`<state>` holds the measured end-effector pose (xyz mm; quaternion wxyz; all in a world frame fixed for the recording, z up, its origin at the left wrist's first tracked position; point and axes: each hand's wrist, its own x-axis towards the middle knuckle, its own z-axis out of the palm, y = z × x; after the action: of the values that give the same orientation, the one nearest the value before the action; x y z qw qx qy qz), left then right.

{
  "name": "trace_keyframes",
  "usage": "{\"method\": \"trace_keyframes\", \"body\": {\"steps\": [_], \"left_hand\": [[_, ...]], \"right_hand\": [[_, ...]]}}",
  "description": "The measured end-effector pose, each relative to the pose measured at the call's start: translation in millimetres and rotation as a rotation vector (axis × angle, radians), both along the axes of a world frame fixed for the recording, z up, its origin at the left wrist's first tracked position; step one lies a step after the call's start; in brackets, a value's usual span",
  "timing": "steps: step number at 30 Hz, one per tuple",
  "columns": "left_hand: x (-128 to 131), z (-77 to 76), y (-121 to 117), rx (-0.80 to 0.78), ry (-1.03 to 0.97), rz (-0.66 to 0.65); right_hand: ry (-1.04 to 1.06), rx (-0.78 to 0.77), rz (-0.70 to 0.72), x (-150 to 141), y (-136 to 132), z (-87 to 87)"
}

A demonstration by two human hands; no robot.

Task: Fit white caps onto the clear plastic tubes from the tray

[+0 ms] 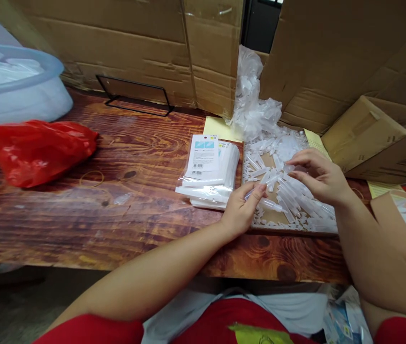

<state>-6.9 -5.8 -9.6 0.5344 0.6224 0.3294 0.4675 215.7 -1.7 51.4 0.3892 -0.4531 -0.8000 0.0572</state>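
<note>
My left hand [241, 208] is closed around a translucent plastic tube [271, 205], which sticks out past the thumb toward the right. Just above the heap of parts, my right hand [320, 176] pinches a small clear plastic piece [289, 168], partly hidden by the fingers. Under both hands lies a shallow cardboard tray [292, 232] with many loose translucent tubes [296, 193] and small tips scattered over it. Left of the tray, close to my left hand, is a stack of clear packets [204, 160] with printed white cards.
A crumpled clear plastic bag [253, 105] stands behind the tray. To the right are an open cardboard box [364, 134] and a tan container [391, 224] of white parts. A red bag [41, 153], pale blue tub [41, 102], black wire stand [134, 85] and rubber band [92, 185] lie left.
</note>
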Motion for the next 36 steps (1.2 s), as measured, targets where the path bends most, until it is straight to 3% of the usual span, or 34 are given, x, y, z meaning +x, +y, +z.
{"method": "trace_keyframes", "body": {"steps": [8, 13, 18, 22, 27, 31, 36], "left_hand": [[-1, 3.2, 1, 0.075, 0.145, -0.119], [-6, 7.5, 2, 0.087, 0.21, -0.218], [-10, 11.4, 5, 0.141, 0.265, -0.256], [-9, 12.3, 8, 0.037, 0.258, -0.29], [-8, 13.7, 8, -0.137, 0.141, -0.337], [-7, 17.0, 8, -0.224, 0.092, -0.397], [-6, 19.4, 8, -0.314, 0.076, -0.474]], "right_hand": [[-0.042, 0.087, 0.071, -17, -33, -12.8], [0.024, 0.022, 0.069, -19, -44, -18.3], [0.068, -0.199, 0.0, -21, -48, -23.0], [0.125, -0.416, -0.062, -20, -50, -24.0], [0.105, -0.24, 0.009, -23, -56, -22.4], [0.064, -0.234, 0.013, -29, -57, -21.4], [0.006, -0.113, 0.001, -32, -59, -17.8]]}}
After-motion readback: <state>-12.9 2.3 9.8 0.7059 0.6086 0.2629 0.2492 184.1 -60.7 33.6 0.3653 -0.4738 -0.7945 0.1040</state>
